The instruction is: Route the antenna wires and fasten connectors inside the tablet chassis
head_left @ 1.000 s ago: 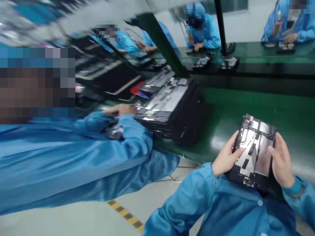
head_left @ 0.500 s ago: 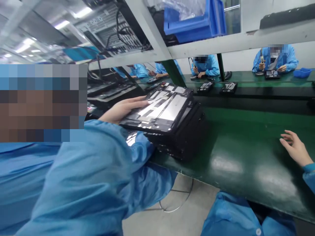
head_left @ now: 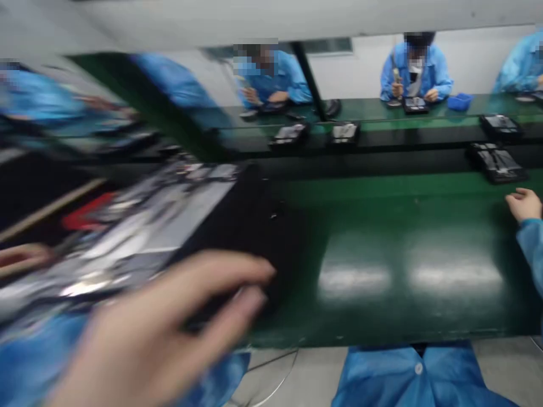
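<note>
My left hand [head_left: 169,322] is large and blurred at the lower left, in front of a stack of flat black devices [head_left: 254,226]. Its thumb and fingers are curved, with a gap between them and nothing visible inside. Silvery inner parts show on the top device [head_left: 169,217]. At the right edge, my right hand [head_left: 525,204] is over the green table [head_left: 373,237], fingers loosely bent and nothing seen in them. It is just below a black device with exposed parts [head_left: 498,162], apparently not holding it.
Another person's hand [head_left: 23,260] is at the stack's left side. Behind the table runs a dark strip carrying more devices [head_left: 343,133]. People in blue sit beyond it, near a blue tray [head_left: 459,102]. A pale shelf beam [head_left: 271,22] crosses the top.
The view has turned right and levelled, and the stack looks larger and farther left. My left hand has come into view. My right hand now appears higher, beside a device.
</note>
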Tool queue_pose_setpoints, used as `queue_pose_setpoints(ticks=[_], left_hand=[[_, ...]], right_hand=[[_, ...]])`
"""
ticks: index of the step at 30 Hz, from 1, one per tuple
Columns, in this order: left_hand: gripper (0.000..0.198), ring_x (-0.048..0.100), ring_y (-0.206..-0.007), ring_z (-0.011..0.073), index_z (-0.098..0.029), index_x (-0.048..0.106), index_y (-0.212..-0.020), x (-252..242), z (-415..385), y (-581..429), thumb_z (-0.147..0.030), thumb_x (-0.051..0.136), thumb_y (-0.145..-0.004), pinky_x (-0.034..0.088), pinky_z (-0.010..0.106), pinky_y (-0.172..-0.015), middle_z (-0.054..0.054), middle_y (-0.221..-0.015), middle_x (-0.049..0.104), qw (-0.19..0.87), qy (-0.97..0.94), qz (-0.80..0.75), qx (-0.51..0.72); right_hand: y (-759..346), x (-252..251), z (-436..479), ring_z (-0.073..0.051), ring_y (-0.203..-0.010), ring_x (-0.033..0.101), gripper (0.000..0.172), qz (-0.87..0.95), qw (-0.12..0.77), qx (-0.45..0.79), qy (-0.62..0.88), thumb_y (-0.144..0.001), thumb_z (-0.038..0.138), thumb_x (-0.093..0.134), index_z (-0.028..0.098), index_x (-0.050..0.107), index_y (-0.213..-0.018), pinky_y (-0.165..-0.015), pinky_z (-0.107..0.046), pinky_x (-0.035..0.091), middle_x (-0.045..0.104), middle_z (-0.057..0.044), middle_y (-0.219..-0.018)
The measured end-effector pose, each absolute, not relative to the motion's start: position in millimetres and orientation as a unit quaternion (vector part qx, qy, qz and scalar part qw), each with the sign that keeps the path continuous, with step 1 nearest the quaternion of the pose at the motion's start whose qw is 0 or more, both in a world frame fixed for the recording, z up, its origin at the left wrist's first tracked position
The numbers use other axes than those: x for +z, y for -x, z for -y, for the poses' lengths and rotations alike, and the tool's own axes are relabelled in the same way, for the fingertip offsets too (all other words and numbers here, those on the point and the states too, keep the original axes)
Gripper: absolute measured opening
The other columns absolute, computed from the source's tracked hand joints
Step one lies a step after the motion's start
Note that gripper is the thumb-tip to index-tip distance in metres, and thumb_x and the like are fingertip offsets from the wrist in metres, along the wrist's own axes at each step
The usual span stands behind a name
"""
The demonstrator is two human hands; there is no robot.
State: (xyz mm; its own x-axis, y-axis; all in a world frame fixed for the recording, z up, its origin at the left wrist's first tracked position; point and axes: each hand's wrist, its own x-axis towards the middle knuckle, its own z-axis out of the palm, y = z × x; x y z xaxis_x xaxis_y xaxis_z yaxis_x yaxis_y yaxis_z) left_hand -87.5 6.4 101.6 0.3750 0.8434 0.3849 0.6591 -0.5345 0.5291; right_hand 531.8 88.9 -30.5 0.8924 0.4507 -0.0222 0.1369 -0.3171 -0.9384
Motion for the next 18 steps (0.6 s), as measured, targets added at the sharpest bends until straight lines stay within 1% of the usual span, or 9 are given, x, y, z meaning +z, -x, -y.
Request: queue_pose_setpoints(ticks=[2, 3, 4, 6, 9, 11, 14, 16, 18], left_hand=[[0.024, 0.073, -0.074, 0.0161, -0.041, 0.074, -0.11, 56, 0, 47, -0.035, 0.068, -0.088, 0.061, 0.024, -0.07, -0.007, -0.092, 0.079, 0.234, -0.884, -0.341, 0.217], [0.019, 0.072, -0.069, 0.0146, -0.036, 0.075, -0.106, 32, -6, 25, -0.035, 0.064, -0.091, 0.059, 0.022, -0.068, -0.005, -0.087, 0.078, 0.273, -0.883, -0.325, 0.199], [0.019, 0.07, -0.066, 0.0139, -0.031, 0.075, -0.103, 9, -15, 4, -0.035, 0.059, -0.095, 0.057, 0.022, -0.065, -0.003, -0.083, 0.077, 0.299, -0.873, -0.331, 0.196], [0.025, 0.065, -0.061, 0.0137, -0.024, 0.074, -0.101, -31, -43, -34, -0.039, 0.054, -0.097, 0.052, 0.023, -0.059, -0.001, -0.074, 0.072, 0.32, -0.84, -0.38, 0.219], [0.028, 0.057, -0.057, 0.0126, -0.021, 0.072, -0.102, -72, -80, -67, -0.042, 0.054, -0.095, 0.046, 0.023, -0.059, -0.002, -0.069, 0.067, 0.316, -0.811, -0.418, 0.261], [0.027, 0.056, -0.057, 0.0123, -0.022, 0.071, -0.101, -88, -93, -75, -0.041, 0.053, -0.095, 0.044, 0.024, -0.06, -0.003, -0.068, 0.065, 0.302, -0.805, -0.428, 0.277], [0.027, 0.057, -0.058, 0.0124, -0.023, 0.071, -0.101, -97, -97, -79, -0.041, 0.052, -0.096, 0.042, 0.024, -0.061, -0.004, -0.067, 0.064, 0.291, -0.8, -0.447, 0.276], [0.027, 0.057, -0.057, 0.0122, -0.024, 0.071, -0.103, -99, -97, -79, -0.041, 0.052, -0.096, 0.041, 0.024, -0.06, -0.004, -0.068, 0.065, 0.294, -0.799, -0.451, 0.27], [0.026, 0.057, -0.056, 0.0121, -0.024, 0.071, -0.102, -99, -97, -78, -0.041, 0.053, -0.096, 0.041, 0.024, -0.059, -0.004, -0.068, 0.065, 0.303, -0.798, -0.447, 0.268]], right_hand=[[-541, -33, -102, -0.017, -0.091, 0.066, 0.022, 0.129, 0.587, 0.147, 0.785, -0.073, 0.013, 0.069, 0.023, 0.056, -0.089, -0.104, -0.043, 0.053, 0.066, -0.003, -0.089], [-548, -35, -109, -0.016, -0.086, 0.066, 0.02, 0.108, 0.604, 0.156, 0.774, -0.078, 0.017, 0.067, 0.021, 0.056, -0.094, -0.095, -0.041, 0.058, 0.065, -0.003, -0.089], [-555, -37, -116, -0.016, -0.085, 0.067, 0.019, 0.092, 0.62, 0.167, 0.761, -0.081, 0.02, 0.064, 0.021, 0.056, -0.098, -0.088, -0.038, 0.062, 0.065, -0.003, -0.091], [-570, -37, -125, -0.015, -0.089, 0.069, 0.024, 0.075, 0.647, 0.188, 0.735, -0.087, 0.028, 0.06, 0.02, 0.056, -0.109, -0.082, -0.034, 0.064, 0.063, -0.005, -0.1], [-585, -28, -135, -0.015, -0.097, 0.068, 0.031, 0.077, 0.664, 0.223, 0.71, -0.094, 0.037, 0.05, 0.021, 0.053, -0.121, -0.079, -0.03, 0.064, 0.059, -0.007, -0.112], [-593, -21, -143, -0.014, -0.094, 0.067, 0.03, 0.092, 0.659, 0.249, 0.704, -0.097, 0.037, 0.044, 0.021, 0.052, -0.122, -0.075, -0.029, 0.064, 0.057, -0.007, -0.112], [-601, -14, -158, -0.012, -0.08, 0.062, 0.026, 0.133, 0.635, 0.272, 0.711, -0.101, 0.037, 0.038, 0.018, 0.051, -0.112, -0.067, -0.025, 0.06, 0.055, -0.006, -0.101], [-605, -12, -168, -0.009, -0.069, 0.055, 0.024, 0.174, 0.609, 0.267, 0.726, -0.102, 0.039, 0.036, 0.019, 0.05, -0.101, -0.063, -0.024, 0.055, 0.052, -0.002, -0.09], [-606, -12, -177, -0.007, -0.06, 0.045, 0.028, 0.23, 0.577, 0.246, 0.744, -0.102, 0.046, 0.037, 0.022, 0.046, -0.091, -0.058, -0.023, 0.049, 0.045, 0.004, -0.079]])
